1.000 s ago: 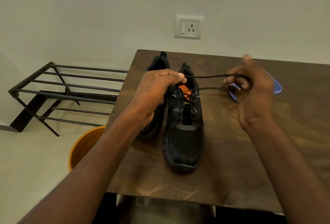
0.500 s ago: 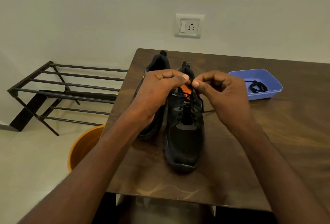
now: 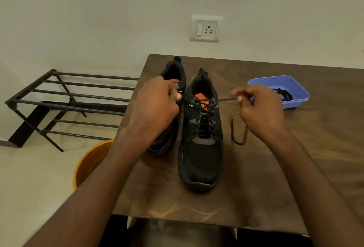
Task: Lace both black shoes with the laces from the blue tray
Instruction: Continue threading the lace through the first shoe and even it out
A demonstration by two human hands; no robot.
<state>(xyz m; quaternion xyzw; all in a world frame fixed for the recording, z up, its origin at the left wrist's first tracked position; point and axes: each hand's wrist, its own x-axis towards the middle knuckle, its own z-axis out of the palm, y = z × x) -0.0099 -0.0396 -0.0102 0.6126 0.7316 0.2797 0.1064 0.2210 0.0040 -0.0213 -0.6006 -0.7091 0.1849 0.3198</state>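
Two black shoes stand side by side on the wooden table (image 3: 256, 197), toes toward me. The right shoe (image 3: 201, 144) has a black lace (image 3: 226, 100) crossed through its eyelets. My left hand (image 3: 155, 108) pinches one lace end at the shoe's left collar. My right hand (image 3: 260, 112) pinches the other end and holds it taut to the right; slack hangs in a loop (image 3: 237, 134) below that hand. The left shoe (image 3: 173, 77) is mostly hidden behind my left hand. A blue tray (image 3: 295, 87) at the right holds another black lace (image 3: 282, 94).
A black metal shoe rack (image 3: 65, 101) stands on the floor left of the table. An orange bucket (image 3: 88, 164) sits beside the table's near left corner. A wall socket (image 3: 205, 29) is above the table's far edge.
My right hand came in to the shoe's tongue from the far right, then drew back right with the lace end. The blue tray is uncovered. My left hand stayed at the collar.
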